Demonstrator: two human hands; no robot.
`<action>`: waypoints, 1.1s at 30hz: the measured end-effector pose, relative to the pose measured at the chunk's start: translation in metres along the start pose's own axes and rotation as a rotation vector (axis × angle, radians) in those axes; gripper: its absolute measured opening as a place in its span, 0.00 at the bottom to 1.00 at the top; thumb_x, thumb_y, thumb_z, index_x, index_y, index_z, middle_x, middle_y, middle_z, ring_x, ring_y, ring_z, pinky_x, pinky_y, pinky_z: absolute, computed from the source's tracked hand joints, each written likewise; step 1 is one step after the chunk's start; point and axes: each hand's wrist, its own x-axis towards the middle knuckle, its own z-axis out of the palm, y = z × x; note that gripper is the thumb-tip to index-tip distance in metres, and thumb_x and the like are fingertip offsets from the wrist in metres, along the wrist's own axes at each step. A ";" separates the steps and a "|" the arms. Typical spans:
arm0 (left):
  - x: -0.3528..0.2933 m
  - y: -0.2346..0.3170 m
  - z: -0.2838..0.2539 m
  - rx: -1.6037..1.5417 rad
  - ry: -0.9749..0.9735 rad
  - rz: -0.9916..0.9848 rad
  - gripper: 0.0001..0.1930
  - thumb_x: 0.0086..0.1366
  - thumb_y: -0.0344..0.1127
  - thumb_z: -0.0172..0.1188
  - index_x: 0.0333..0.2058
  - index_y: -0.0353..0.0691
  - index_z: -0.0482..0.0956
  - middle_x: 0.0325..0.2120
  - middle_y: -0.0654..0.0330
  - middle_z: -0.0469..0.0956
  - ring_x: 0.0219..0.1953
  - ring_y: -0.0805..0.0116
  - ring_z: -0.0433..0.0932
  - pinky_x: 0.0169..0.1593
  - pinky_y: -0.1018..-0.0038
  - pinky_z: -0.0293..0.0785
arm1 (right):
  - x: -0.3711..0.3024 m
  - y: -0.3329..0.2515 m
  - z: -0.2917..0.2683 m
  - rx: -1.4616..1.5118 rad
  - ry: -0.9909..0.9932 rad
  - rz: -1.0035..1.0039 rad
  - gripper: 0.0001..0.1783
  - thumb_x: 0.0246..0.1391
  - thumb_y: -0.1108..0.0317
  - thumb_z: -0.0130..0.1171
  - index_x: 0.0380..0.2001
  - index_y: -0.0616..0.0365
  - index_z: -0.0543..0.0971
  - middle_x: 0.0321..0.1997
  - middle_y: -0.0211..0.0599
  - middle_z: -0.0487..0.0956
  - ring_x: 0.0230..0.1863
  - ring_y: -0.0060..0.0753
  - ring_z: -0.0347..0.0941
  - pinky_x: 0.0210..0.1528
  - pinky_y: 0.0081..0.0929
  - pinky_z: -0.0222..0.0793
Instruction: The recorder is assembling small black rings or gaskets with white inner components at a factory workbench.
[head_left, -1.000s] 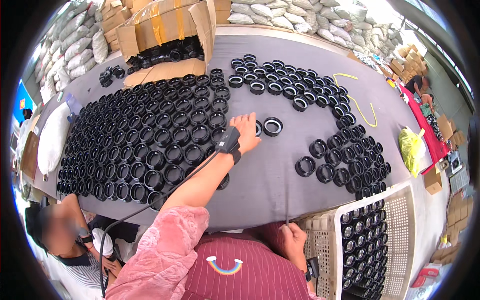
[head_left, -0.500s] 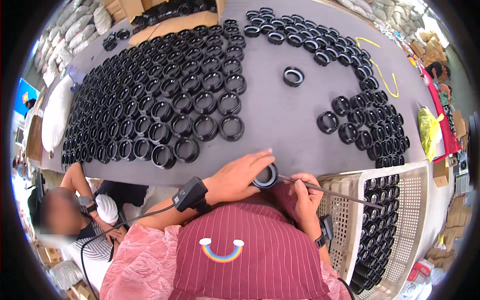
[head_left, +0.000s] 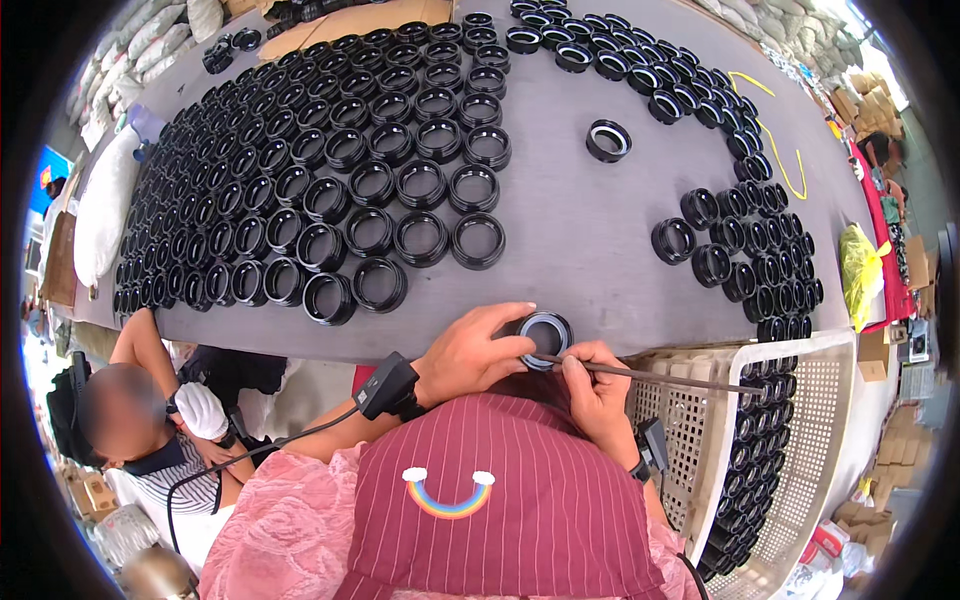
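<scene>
Over the table's near edge, my left hand (head_left: pixel 472 350) grips a black ring (head_left: pixel 563 328) with a light grey inner band. Its thumb and fingers press on the ring's left side. Between the thumb and finger of my right hand (head_left: pixel 597 392) is a long, thin dark strip (head_left: pixel 690 381). The strip's near end meets the lower right part of the ring, and its other end reaches out to the right over a crate. My fingers partly hide the spot where strip and ring meet.
Rows of black rings (head_left: pixel 372 232) cover the table's left; more rings (head_left: pixel 735 232) curve along its right. One ring (head_left: pixel 608 141) stands alone between them. A pale perforated crate (head_left: pixel 830 440) with black rings adjoins the near right edge. A person (head_left: pixel 185 440) sits at the left.
My view has shifted slightly. The ring has turned to face upward more and moved right and up, and my right hand has brought the strip's end closer against it.
</scene>
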 end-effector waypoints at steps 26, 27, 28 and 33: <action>0.004 -0.007 0.004 0.013 -0.031 0.020 0.12 0.52 0.33 0.70 0.35 0.43 0.79 0.55 0.47 0.73 0.55 0.45 0.73 0.57 0.55 0.70 | 0.022 -0.025 -0.006 -0.382 -0.164 -0.187 0.03 0.51 0.76 0.60 0.28 0.57 0.76 0.24 0.40 0.76 0.25 0.46 0.73 0.29 0.37 0.67; 0.005 -0.005 0.004 0.022 -0.014 0.025 0.12 0.50 0.32 0.70 0.34 0.42 0.78 0.53 0.47 0.73 0.54 0.46 0.74 0.57 0.55 0.71 | 0.025 -0.028 -0.008 -0.381 -0.164 -0.187 0.03 0.51 0.76 0.60 0.28 0.57 0.76 0.24 0.40 0.76 0.25 0.46 0.73 0.29 0.37 0.67; 0.006 -0.004 0.003 0.032 0.003 0.030 0.13 0.48 0.31 0.71 0.33 0.41 0.77 0.52 0.46 0.74 0.52 0.47 0.75 0.57 0.55 0.72 | 0.027 -0.030 -0.010 -0.486 -0.159 -0.218 0.04 0.51 0.76 0.61 0.28 0.57 0.75 0.24 0.41 0.76 0.26 0.48 0.73 0.29 0.39 0.67; 0.004 -0.004 0.002 0.034 -0.001 0.017 0.12 0.49 0.31 0.70 0.33 0.42 0.78 0.53 0.48 0.74 0.53 0.48 0.75 0.59 0.55 0.70 | 0.038 -0.039 -0.012 -0.725 -0.069 -0.280 0.05 0.51 0.76 0.61 0.28 0.58 0.75 0.26 0.43 0.77 0.28 0.52 0.74 0.31 0.41 0.67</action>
